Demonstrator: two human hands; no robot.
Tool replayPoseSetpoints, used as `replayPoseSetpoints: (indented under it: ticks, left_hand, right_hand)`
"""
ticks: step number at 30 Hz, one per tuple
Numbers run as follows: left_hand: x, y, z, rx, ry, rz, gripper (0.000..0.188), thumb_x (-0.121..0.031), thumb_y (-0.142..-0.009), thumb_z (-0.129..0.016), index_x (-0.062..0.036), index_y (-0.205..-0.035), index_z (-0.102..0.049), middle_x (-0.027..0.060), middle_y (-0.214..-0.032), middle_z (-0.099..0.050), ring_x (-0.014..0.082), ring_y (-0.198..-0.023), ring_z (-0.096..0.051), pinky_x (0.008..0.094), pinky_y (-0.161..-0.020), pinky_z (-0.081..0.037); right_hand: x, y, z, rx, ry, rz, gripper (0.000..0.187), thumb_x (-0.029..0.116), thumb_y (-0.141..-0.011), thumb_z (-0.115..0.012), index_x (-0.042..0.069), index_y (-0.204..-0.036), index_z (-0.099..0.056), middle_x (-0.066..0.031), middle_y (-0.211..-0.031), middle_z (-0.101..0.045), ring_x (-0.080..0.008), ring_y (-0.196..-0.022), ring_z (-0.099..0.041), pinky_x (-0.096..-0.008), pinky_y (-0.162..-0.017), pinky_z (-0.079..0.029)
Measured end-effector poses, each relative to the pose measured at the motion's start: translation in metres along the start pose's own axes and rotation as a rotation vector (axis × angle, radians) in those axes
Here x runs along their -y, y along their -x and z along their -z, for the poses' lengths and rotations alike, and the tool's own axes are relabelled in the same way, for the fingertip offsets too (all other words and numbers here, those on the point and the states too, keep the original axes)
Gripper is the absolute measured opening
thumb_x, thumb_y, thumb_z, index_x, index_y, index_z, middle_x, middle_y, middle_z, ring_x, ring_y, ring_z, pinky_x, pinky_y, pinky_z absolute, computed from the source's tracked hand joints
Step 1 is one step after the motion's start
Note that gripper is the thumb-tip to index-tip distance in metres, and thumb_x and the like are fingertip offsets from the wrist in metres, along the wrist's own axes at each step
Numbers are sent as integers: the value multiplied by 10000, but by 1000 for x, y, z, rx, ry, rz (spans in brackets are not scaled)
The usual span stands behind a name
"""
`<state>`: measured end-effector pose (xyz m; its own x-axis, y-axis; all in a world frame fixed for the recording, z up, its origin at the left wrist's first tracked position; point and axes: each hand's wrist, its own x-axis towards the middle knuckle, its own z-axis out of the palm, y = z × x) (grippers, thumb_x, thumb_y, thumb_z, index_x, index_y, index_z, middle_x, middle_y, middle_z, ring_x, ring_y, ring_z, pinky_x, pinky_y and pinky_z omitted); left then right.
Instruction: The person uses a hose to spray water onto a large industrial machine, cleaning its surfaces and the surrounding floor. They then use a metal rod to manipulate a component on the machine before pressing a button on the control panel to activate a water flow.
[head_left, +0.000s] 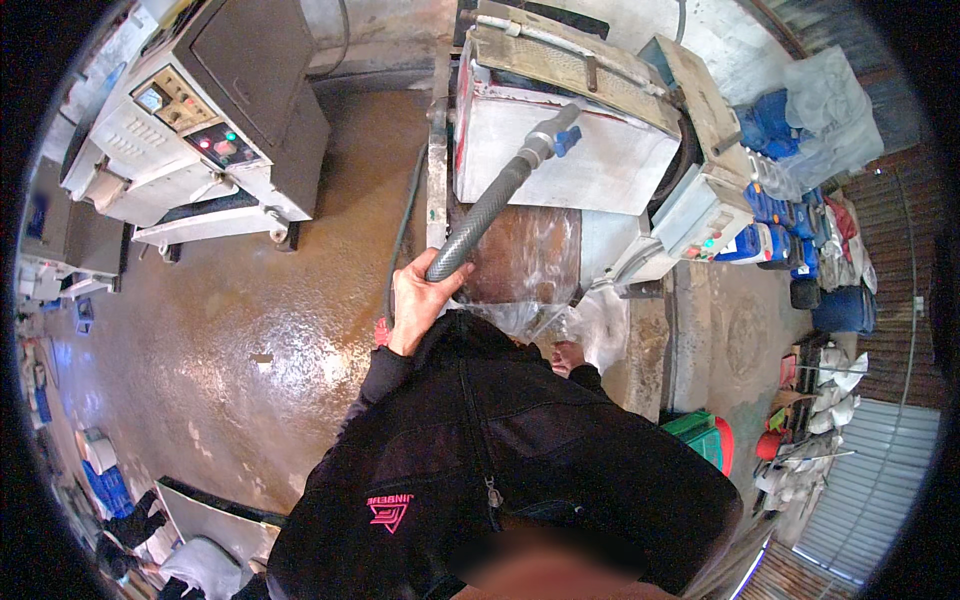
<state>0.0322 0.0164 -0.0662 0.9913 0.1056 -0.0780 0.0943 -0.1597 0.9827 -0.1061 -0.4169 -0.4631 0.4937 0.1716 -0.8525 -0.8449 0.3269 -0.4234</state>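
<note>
My left hand [428, 300] is wrapped round the lower end of a grey ribbed hose [480, 222]. The hose slants up and to the right, ending in a grey pipe valve [541, 140] with a blue handle [567, 141]. Behind the valve stands a white box-shaped machine [600, 165], above a wet brown surface [515, 262]. Low beside my jacket, my right hand [568, 357] has its fingers curled; what they hold is hidden. Whitish wet material [602, 328], perhaps plastic or foam, lies beside that hand.
A grey machine with a control panel [215, 145] stands at the left on a wet floor [230, 330]. Blue containers [770, 205] line the right side, near a green and red tub [705, 440]. A dark cable [405, 230] runs behind my left hand. At lower left, a co-worker's dark sleeve [135, 522] shows.
</note>
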Motion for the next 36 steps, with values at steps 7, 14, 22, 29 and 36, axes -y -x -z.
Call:
replayPoseSetpoints:
  ticks: [7, 14, 22, 29, 36]
  left_hand:
    - [3, -5, 3, 4, -23, 4, 173, -127, -701, -715, -12, -779, -611, -50, -633, -524, 25, -591, -438, 199, -522, -374]
    - [10, -1, 12, -161, 25, -25, 207, -166, -710, -707, -13, -690, -569, -46, -566, -461, 22, -557, -398, 202, -494, -353]
    - [17, 6, 16, -244, 114, 32, 197, -139, -713, -709, -17, -683, -557, -60, -592, -458, 26, -565, -393, 197, -496, -346]
    - [8, 7, 8, -175, 20, 37, 218, -163, -708, -715, -19, -670, -556, -54, -572, -462, 25, -565, -399, 201, -502, -354]
    - [12, 1, 18, -186, 85, 80, 189, -148, -711, -713, -24, -692, -572, -64, -585, -482, 20, -561, -400, 201, -487, -340]
  right_hand:
    - [24, 39, -75, -319, 99, -105, 117, 198, -843, -440, 103, -839, -508, -10, -534, -332, -132, -369, -297, -317, -300, -230]
    - [44, 80, -114, -441, 266, -18, 146, 181, -806, -533, 104, -930, -537, -30, -650, -478, -143, -501, -462, -345, -464, -430]
    - [48, 47, -83, -174, 25, -115, 241, 201, -814, -522, 84, -1024, -519, -46, -671, -467, -157, -557, -479, -356, -510, -450]
    - [40, 23, -66, -252, 264, -78, 188, 253, -816, -533, 108, -935, -539, -39, -687, -482, -178, -605, -496, -369, -587, -495]
    - [9, 15, -11, 393, -428, -147, 207, 275, -844, -476, 93, -911, -549, -10, -618, -425, -150, -505, -441, -322, -379, -323]
